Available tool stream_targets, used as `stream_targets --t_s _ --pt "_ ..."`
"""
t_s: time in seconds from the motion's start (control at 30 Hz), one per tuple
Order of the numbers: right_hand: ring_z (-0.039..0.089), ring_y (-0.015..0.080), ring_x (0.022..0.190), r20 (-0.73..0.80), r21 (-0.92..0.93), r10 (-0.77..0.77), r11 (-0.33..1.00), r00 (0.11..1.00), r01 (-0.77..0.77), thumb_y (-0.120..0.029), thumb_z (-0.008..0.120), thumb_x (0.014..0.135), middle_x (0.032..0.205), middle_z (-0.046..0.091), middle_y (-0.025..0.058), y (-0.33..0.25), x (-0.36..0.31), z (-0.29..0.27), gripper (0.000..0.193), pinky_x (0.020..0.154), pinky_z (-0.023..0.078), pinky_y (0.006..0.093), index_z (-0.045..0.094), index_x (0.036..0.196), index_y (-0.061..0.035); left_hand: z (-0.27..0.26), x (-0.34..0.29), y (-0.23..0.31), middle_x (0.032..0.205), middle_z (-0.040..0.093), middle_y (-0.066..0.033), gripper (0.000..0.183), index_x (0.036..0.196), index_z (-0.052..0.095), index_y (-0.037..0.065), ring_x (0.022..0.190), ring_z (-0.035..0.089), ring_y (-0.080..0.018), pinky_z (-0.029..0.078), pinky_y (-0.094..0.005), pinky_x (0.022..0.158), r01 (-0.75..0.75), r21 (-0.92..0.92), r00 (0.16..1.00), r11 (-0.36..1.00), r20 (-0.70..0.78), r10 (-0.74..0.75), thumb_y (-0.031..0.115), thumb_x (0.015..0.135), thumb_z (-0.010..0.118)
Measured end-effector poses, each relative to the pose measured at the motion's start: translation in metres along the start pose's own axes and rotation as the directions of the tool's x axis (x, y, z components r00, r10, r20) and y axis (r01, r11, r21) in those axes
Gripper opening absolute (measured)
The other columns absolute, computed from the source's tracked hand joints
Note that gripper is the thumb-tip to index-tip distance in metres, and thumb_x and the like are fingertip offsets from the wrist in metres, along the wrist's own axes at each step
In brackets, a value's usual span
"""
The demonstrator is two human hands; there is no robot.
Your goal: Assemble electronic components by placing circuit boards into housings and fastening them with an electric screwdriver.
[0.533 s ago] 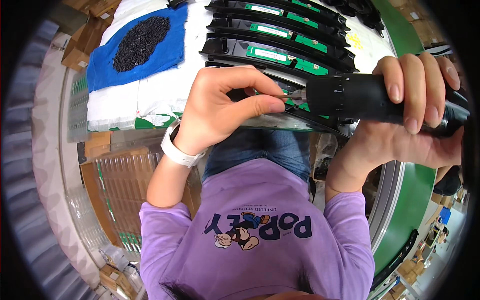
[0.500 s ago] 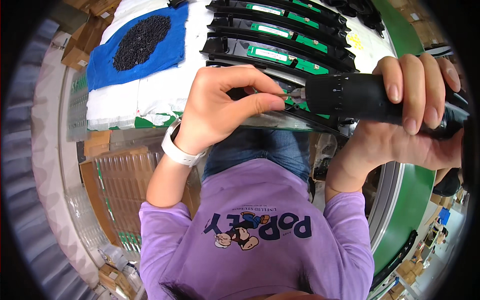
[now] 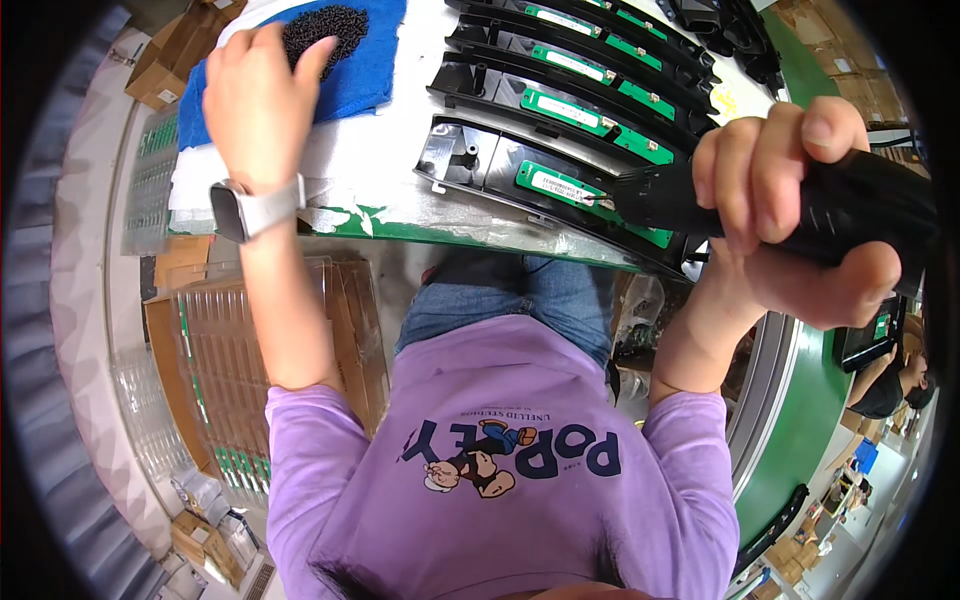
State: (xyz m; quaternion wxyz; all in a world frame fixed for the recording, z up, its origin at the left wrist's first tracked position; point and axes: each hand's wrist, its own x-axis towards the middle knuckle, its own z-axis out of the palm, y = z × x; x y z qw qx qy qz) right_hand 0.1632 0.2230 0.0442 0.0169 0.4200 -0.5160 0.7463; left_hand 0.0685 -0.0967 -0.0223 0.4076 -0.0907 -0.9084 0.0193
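Observation:
My left hand [image 3: 262,105], fingers spread, hovers at the edge of a heap of small black screws [image 3: 325,38] lying on a blue cloth [image 3: 365,85]. Nothing shows in its fingers, though motion blurs it a little. My right hand [image 3: 785,190] is wrapped round a black electric screwdriver [image 3: 650,195]. The screwdriver lies nearly level, its thin bit pointing left over the green circuit board [image 3: 555,183] in the nearest black curved housing [image 3: 460,150]. Whether the bit touches the board, I cannot tell.
Several similar black housings with green boards [image 3: 570,110] lie in rows behind the nearest one. Small yellow pieces [image 3: 728,100] and black parts [image 3: 735,40] sit at the far right. Clear plastic trays [image 3: 250,370] stand below the table's left side. A co-worker [image 3: 885,385] is at right.
My left hand has left the screwdriver's tip and moved left and away to the screws, its fingers opening from a pinch. The screwdriver has shifted slightly, its bit now showing over the board.

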Motion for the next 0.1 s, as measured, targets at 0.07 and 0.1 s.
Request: stream_targets --t_s 0.07,0.1 --pt "0.045 0.0077 0.052 0.032 -0.036 0.007 0.999 0.999 -0.006 -0.059 0.064 0.077 0.070 0.049 -0.0045 0.0043 0.0000 -0.0012 0.069 0.061 0.040 0.0269 0.046 0.118 -0.0066 0.0006 -0.0003 -0.0109 0.099 0.064 -0.0153 0.043 0.100 0.068 0.004 0.094 0.059 -0.0322 0.048 -0.0395 0.080 0.081 0.128 0.961 0.988 0.255 -0.112 0.042 0.079 0.068" --pt "0.045 0.0077 0.052 0.049 -0.052 0.009 0.999 0.999 -0.007 -0.060 0.063 0.078 0.070 0.049 -0.0045 0.0064 0.0015 -0.0023 0.070 0.061 0.040 0.0270 0.046 0.119 -0.0067 -0.0029 0.0045 -0.0140 0.104 0.064 -0.0158 0.044 0.104 0.068 0.006 0.098 0.058 -0.0312 0.047 -0.0365 0.085 0.098 0.163 0.912 0.982 0.380 -0.155 0.043 0.080 0.067"
